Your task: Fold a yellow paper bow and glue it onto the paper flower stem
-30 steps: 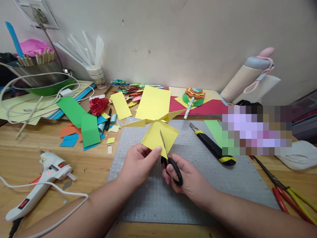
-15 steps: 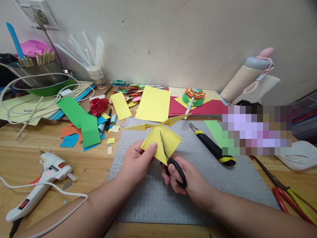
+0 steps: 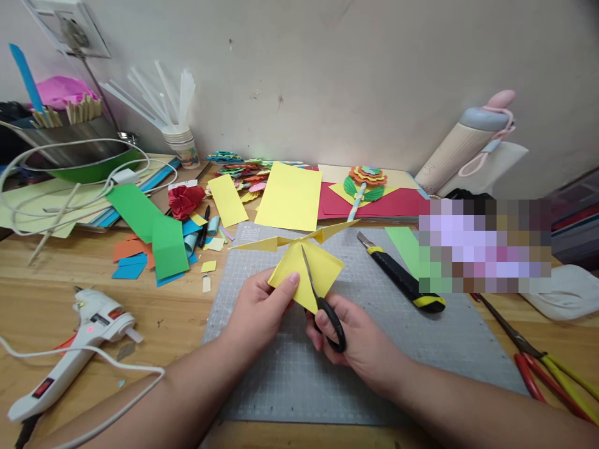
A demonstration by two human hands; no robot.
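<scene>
My left hand [image 3: 264, 299] pinches the left edge of a folded piece of yellow paper [image 3: 327, 268], thumb on top. The paper is held above a grey cutting mat [image 3: 281, 380], with two long flaps spreading left and right at its far end. Black-handled scissors [image 3: 332, 324] sit in my right hand [image 3: 350, 330], fingers through the loops. One blade lies over the paper's near point and reaches toward its fold; the other blade is hidden beneath.
A utility knife [image 3: 402, 277] lies on the mat's right side, with red-and-yellow-handled shears [image 3: 528, 349] beyond it. At the left rests a white glue gun [image 3: 88, 343] with its cord. Green paper strips [image 3: 169, 246], yellow sheets [image 3: 290, 196] and a paper flower [image 3: 369, 176] lie toward the wall.
The scissor handles have swung slightly left and the blades look more closed on the paper. My left hand and the paper have shifted only a little.
</scene>
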